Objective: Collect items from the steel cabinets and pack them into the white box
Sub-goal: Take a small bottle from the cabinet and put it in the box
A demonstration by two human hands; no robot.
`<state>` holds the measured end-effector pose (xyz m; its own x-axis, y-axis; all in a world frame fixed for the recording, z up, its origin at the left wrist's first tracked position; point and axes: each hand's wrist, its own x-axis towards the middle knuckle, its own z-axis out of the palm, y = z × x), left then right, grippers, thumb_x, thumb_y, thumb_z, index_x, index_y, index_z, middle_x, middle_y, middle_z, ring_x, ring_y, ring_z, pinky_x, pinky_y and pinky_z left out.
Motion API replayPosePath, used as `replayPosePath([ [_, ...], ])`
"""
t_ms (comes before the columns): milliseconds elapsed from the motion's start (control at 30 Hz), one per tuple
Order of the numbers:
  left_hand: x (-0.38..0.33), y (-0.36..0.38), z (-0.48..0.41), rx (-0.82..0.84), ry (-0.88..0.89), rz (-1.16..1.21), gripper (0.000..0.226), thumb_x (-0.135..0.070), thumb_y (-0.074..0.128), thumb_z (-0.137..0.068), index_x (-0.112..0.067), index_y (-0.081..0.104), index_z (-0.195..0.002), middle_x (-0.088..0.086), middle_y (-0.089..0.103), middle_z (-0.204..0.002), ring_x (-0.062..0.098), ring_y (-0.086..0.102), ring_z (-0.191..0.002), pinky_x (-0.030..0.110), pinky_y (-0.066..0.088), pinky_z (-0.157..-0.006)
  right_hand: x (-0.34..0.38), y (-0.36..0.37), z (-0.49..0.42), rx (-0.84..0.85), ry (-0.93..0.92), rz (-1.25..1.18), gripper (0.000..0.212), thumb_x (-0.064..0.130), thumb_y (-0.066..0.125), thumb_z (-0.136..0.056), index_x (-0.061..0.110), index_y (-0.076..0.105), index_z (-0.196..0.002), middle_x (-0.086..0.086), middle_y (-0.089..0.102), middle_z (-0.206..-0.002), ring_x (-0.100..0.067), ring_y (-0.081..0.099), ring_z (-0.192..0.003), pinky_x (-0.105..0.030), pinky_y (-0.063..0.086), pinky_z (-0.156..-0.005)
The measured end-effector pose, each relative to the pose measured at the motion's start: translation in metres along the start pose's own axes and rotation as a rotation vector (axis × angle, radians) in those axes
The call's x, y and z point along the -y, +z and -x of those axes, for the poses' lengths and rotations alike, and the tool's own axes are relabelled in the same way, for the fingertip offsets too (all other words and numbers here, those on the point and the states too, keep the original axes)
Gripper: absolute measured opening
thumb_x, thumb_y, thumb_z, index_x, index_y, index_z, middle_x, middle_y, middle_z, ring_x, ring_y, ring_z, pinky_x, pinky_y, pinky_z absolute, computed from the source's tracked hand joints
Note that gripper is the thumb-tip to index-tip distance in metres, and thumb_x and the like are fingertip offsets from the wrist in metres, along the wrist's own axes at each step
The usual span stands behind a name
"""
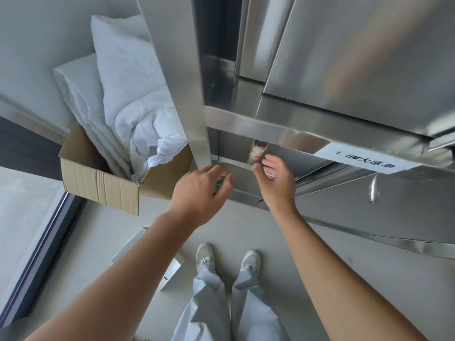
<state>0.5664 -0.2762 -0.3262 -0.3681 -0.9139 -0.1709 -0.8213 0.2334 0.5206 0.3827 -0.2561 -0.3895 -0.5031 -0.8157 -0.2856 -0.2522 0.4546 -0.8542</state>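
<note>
the white box (147, 254) lies on the floor in front of the steel cabinet (357, 57), partly behind the left forearm, while the left hand (199, 190) and right hand (277, 185), fingers loosely apart, hover at the cabinet's open lower compartment, where a small white bottle (257, 153) stands.

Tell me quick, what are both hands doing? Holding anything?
Left hand: open, holding nothing.
Right hand: open, fingers spread near the bottle, not gripping it.
</note>
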Motion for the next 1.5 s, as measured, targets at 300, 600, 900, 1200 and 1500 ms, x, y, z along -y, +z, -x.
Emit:
replayPosePath([
  [300,0.017,0.024,-0.013,0.019,0.053,0.043,0.042,-0.052,0.031,-0.096,-0.027,0.065,-0.100,-0.011,0.068,-0.097,0.016,0.067,-0.085,0.035,0.052,-0.072,-0.039,0.043,-0.070,-0.132,-0.022,0.041,0.044,0.027,0.089,-0.074,0.011,0.064,-0.107,-0.014,0.070,-0.112,-0.030,0.066,-0.106,-0.049,0.052,-0.096],
  [600,0.030,0.035,-0.011,-0.035,0.030,0.076,0.039,-0.050,0.035,-0.097,-0.025,0.065,-0.096,-0.012,0.066,-0.090,0.017,0.065,-0.080,0.036,0.051,-0.068,-0.065,0.054,-0.087,-0.171,-0.057,-0.008,0.030,0.014,0.085,-0.078,0.002,0.069,-0.101,-0.013,0.076,-0.094,-0.030,0.073,-0.087,-0.048,0.057,-0.084],
  [900,0.024,0.016,0.004,-0.111,0.007,0.066,0.044,-0.053,0.032,-0.096,-0.025,0.066,-0.097,-0.019,0.057,-0.087,0.014,0.064,-0.076,0.030,0.047,-0.064,-0.042,0.021,-0.014,-0.133,-0.094,-0.036,0.027,0.034,0.087,-0.078,0.021,0.073,-0.097,0.010,0.076,-0.091,-0.001,0.069,-0.082,-0.019,0.054,-0.071],
  [1200,-0.005,-0.013,0.069,-0.080,0.086,-0.051,0.040,-0.046,0.037,-0.099,-0.020,0.066,-0.100,-0.007,0.068,-0.091,0.020,0.066,-0.081,0.028,0.044,-0.067,-0.011,-0.033,0.094,-0.060,-0.100,-0.168,0.037,0.033,0.089,-0.074,0.022,0.073,-0.105,0.008,0.077,-0.098,-0.011,0.072,-0.091,-0.021,0.056,-0.073],
  [1500,-0.046,-0.016,0.145,-0.129,-0.003,-0.054,0.040,-0.046,0.038,-0.100,-0.018,0.066,-0.109,-0.004,0.069,-0.098,0.020,0.068,-0.086,0.035,0.048,-0.077,0.014,-0.078,0.149,0.050,-0.245,-0.011,0.037,0.040,0.086,-0.079,0.025,0.072,-0.109,0.013,0.076,-0.101,-0.013,0.070,-0.095,-0.042,0.058,-0.088],
])
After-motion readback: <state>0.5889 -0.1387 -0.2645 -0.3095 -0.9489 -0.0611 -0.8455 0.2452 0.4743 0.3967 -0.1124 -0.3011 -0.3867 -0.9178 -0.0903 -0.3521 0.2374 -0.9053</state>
